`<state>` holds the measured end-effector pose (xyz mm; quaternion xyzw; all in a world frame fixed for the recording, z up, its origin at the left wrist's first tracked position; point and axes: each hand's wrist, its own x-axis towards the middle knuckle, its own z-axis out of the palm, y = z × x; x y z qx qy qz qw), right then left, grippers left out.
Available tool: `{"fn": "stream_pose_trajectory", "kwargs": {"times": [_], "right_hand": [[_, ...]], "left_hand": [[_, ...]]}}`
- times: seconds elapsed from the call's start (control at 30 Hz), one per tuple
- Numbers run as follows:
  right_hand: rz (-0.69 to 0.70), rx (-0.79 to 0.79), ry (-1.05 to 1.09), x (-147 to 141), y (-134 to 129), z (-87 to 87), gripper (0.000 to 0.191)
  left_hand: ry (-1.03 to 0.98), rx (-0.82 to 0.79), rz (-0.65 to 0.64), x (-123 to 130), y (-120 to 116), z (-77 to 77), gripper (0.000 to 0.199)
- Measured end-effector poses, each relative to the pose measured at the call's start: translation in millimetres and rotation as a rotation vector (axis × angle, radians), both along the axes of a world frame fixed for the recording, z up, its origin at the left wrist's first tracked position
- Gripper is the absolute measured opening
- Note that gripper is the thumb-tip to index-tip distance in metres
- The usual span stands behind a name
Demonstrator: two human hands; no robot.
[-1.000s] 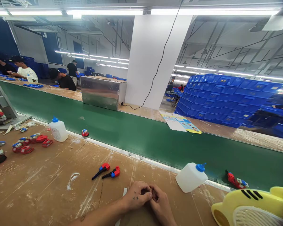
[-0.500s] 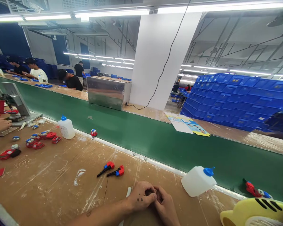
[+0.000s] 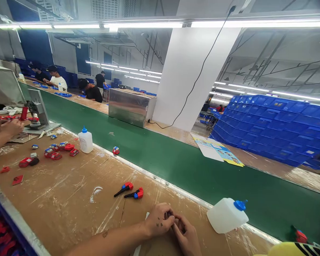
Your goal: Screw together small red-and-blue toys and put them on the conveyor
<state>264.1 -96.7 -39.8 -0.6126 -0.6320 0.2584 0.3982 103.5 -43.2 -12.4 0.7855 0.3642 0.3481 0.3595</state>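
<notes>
My left hand (image 3: 160, 221) and my right hand (image 3: 186, 234) meet over the near part of the brown work table (image 3: 77, 217). The fingers of both are curled and pressed together at the tips; whatever lies between them is hidden. Just behind my left wrist, two small red and blue parts with black rods, one part (image 3: 124, 188) beside another part (image 3: 135, 193), rest on the table. To the right of my hands stands a white squeeze bottle (image 3: 226, 216) with a blue cap. A pale strip shows partly under my left forearm.
A green conveyor belt (image 3: 160, 145) runs behind the table, carrying a small red and blue part (image 3: 116, 150). Another bottle (image 3: 85, 141) and several red pieces (image 3: 56, 155) are at left, near a co-worker's hands (image 3: 12, 128). A blue bin (image 3: 16, 227) holds red parts; a yellow object (image 3: 296, 249) sits lower right.
The camera view has swung left, so the scene sits further right and the blue bin shows at lower left. My hands stay together, with slight finger movement.
</notes>
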Motion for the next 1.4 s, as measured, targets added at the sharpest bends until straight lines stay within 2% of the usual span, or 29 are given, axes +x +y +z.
{"fn": "stream_pose_trajectory", "kwargs": {"times": [0.07,0.13,0.23,0.33,0.43,0.6,0.67,0.73,0.83,0.9,1.0,1.1,1.23,1.33,1.4], "right_hand": [[-0.013,0.003,-0.001,-0.1,-0.6,0.0,0.047],[-0.024,0.002,-0.003,0.0,-0.9,-0.4,0.046],[-0.045,0.007,0.003,-0.3,-1.0,-1.7,0.045],[-0.082,0.026,0.022,-1.0,-0.4,-2.7,0.044],[-0.073,0.002,0.012,-1.2,0.3,-2.0,0.044],[-0.083,0.013,0.009,-4.0,0.6,0.3,0.045],[-0.095,0.029,0.018,-5.6,0.8,0.4,0.045],[-0.109,0.049,0.027,-6.0,1.3,-0.1,0.045],[-0.109,0.073,0.037,-3.3,2.7,-1.8,0.044],[-0.083,0.06,0.031,-0.1,3.9,-3.3,0.043],[-0.05,0.036,0.037,4.0,5.6,-5.5,0.042],[-0.064,0.07,0.101,4.7,6.4,-6.1,0.041],[-0.1,0.16,0.247,3.6,3.9,-3.1,0.043],[-0.047,0.167,0.32,5.1,-0.1,-0.9,0.041],[-0.003,0.17,0.346,6.7,-2.7,-0.5,0.04]], "left_hand": [[0.207,0.171,0.0,-8.1,8.7,8.7,0.012],[0.451,0.311,0.061,-18.5,20.1,19.3,0.014],[0.635,0.337,0.198,-36.6,40.6,31.1,0.017],[0.639,0.288,0.313,-60.6,68.1,36.6,0.018],[0.618,0.226,0.463,-95.1,107.8,41.4,0.023],[0.538,0.074,0.746,-161.2,185.0,43.1,0.053],[0.505,-0.013,0.769,-182.0,208.4,38.8,0.054],[0.46,-0.071,0.738,-196.6,224.5,33.4,0.047],[0.356,-0.095,0.645,-203.2,237.1,28.7,0.033],[0.26,-0.1,0.563,-195.3,238.3,29.1,0.03],[0.093,-0.129,0.372,-164.2,224.0,30.5,0.036],[-0.057,-0.191,0.098,-119.3,185.4,26.2,0.046],[-0.167,-0.298,-0.251,-67.9,116.5,16.4,0.052],[-0.249,-0.435,-0.493,-48.2,77.7,17.0,0.055],[-0.236,-0.476,-0.568,-42.8,62.6,22.1,0.057]]}}
